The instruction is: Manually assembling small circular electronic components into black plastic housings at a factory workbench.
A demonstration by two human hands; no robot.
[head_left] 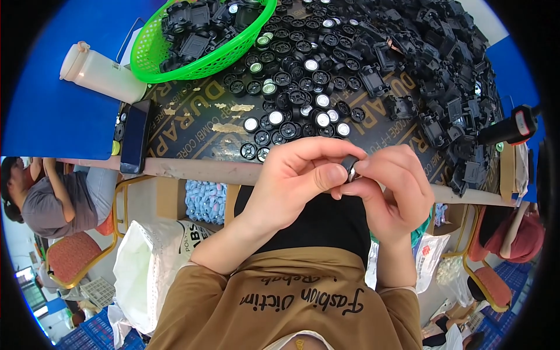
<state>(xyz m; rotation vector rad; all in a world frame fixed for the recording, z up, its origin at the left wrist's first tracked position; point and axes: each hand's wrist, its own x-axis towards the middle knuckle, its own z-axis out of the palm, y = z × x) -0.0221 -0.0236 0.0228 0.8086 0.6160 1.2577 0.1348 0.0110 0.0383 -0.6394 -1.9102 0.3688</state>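
Just past the table's front edge, I hold a small black toy wheel (350,163) between both hands. My left hand (300,178) pinches it with thumb and forefinger. From the other side, the fingertips of my right hand (399,185) close on it, by a silvery part at its face. My fingers partly hide the wheel. Beyond my hands, loose black wheels (300,98) are spread over the dark table, some with a white or silver hub cap (322,119). A large heap of black plastic toy chassis parts (446,87) lies to the right.
At the far left stands a green basket (233,65) of black parts. A white bottle (102,74) and a phone (136,135) are beside it. A black-handled tool (513,125) is at the right edge. Below are a white sack (146,274) and a box of blue pieces (205,201). Other people sit either side.
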